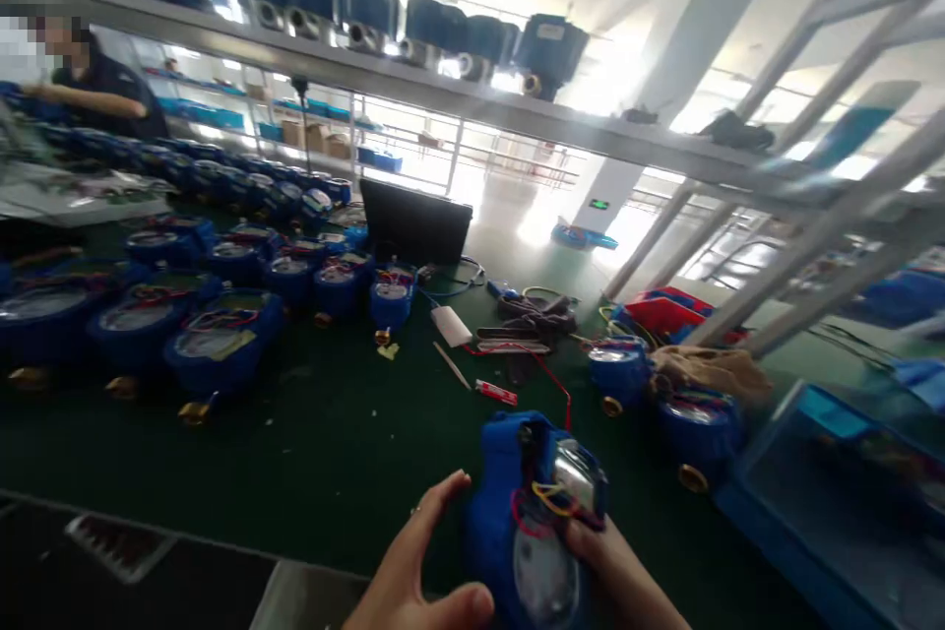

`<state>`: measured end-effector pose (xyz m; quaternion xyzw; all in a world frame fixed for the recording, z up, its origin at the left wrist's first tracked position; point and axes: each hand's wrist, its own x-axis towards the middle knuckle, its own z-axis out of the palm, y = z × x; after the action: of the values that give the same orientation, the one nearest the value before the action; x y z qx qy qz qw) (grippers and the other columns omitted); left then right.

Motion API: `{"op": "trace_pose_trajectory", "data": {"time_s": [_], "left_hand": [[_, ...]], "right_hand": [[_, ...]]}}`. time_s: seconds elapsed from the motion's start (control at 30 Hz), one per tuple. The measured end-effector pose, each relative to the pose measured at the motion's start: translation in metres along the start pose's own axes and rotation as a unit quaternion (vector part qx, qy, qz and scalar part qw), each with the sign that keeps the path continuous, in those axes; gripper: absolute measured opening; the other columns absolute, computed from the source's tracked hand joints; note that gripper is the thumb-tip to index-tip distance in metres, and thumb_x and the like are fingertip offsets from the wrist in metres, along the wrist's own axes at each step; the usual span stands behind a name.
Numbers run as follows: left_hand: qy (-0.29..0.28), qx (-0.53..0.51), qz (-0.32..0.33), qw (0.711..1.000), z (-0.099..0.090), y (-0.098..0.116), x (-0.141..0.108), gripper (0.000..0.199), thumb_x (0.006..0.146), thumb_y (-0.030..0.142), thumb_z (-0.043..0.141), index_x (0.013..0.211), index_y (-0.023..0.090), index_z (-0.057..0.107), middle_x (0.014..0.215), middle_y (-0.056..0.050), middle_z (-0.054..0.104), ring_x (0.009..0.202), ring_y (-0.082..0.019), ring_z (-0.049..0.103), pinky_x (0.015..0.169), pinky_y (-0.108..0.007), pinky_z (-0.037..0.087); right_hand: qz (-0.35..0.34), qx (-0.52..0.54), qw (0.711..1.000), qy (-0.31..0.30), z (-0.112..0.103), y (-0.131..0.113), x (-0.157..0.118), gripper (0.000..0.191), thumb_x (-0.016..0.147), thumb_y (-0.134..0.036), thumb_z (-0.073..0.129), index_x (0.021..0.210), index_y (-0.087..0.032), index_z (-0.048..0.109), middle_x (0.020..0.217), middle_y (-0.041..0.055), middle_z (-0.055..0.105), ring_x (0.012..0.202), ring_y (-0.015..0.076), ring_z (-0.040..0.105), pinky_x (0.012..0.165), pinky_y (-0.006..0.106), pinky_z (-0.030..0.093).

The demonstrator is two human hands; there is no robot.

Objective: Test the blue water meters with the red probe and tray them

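Note:
A blue meter (491, 512) with a round, pale dial and loose red and yellow wires is tilted in front of me, low in the view. My right hand (616, 566) grips its right side, thumb near the wires. On the other side, my left hand (417, 566) is open, thumb and fingers spread apart next to the housing; I cannot tell whether the thumb touches it. A red-and-white marker-like tube (496, 393) and a thin stick (452, 366) lie on the green bench (332, 472) beyond the meter.
Rows of similar blue meters (225, 345) stand at left, and two more (618, 374) at right by a blue bin (834, 512). A dark screen (415, 221) stands behind. More units line the overhead shelf (332, 54). A person (110, 89) works at far left.

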<state>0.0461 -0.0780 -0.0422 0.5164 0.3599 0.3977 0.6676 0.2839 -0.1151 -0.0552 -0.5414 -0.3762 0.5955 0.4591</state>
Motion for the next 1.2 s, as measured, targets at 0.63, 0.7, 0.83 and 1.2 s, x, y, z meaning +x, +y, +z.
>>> {"op": "trace_pose_trajectory", "data": {"time_s": [0.63, 0.7, 0.83, 1.2], "left_hand": [[0.162, -0.118, -0.099, 0.975, -0.036, -0.034, 0.021, 0.129, 0.062, 0.066, 0.079, 0.154, 0.025, -0.001, 0.134, -0.017, 0.052, 0.122, -0.037, 0.056, 0.103, -0.047, 0.046], [0.174, -0.089, -0.090, 0.977, -0.035, -0.039, 0.018, 0.125, 0.062, 0.069, 0.077, 0.154, 0.026, 0.005, 0.139, -0.016, 0.049, 0.127, -0.037, 0.052, 0.106, -0.047, 0.044], [0.226, 0.024, 0.000, 0.974, -0.049, -0.038, 0.012, 0.107, 0.065, 0.078, 0.068, 0.150, 0.028, 0.028, 0.151, -0.012, 0.039, 0.138, -0.038, 0.039, 0.113, -0.050, 0.036], [0.087, 0.407, 0.347, 0.840, -0.090, 0.057, 0.035, 0.019, 0.087, 0.007, 0.061, 0.100, 0.020, 0.066, 0.085, -0.001, 0.061, 0.076, -0.013, 0.059, 0.066, -0.023, 0.050]], "right_hand": [[0.152, -0.121, 0.970, -0.145, 0.055, -0.041, 0.106, 0.079, 0.059, -0.083, 0.067, 0.103, -0.018, 0.073, 0.094, 0.0112, 0.075, 0.084, 0.0270, 0.070, 0.077, 0.040, 0.054], [0.141, -0.129, 0.970, -0.151, 0.041, -0.046, 0.096, 0.078, 0.067, -0.083, 0.061, 0.109, -0.018, 0.071, 0.098, 0.0126, 0.074, 0.091, 0.0287, 0.070, 0.082, 0.042, 0.053], [0.062, -0.290, 0.950, -0.100, 0.005, -0.052, 0.072, 0.065, 0.083, -0.064, 0.059, 0.130, -0.020, 0.059, 0.105, 0.0122, 0.072, 0.095, 0.0288, 0.068, 0.086, 0.045, 0.053], [0.081, -0.720, 0.683, -0.093, -0.047, -0.021, 0.054, 0.107, 0.048, -0.005, 0.077, 0.148, -0.024, 0.044, 0.155, 0.0136, 0.040, 0.136, 0.0442, 0.043, 0.106, 0.057, 0.045]]}}
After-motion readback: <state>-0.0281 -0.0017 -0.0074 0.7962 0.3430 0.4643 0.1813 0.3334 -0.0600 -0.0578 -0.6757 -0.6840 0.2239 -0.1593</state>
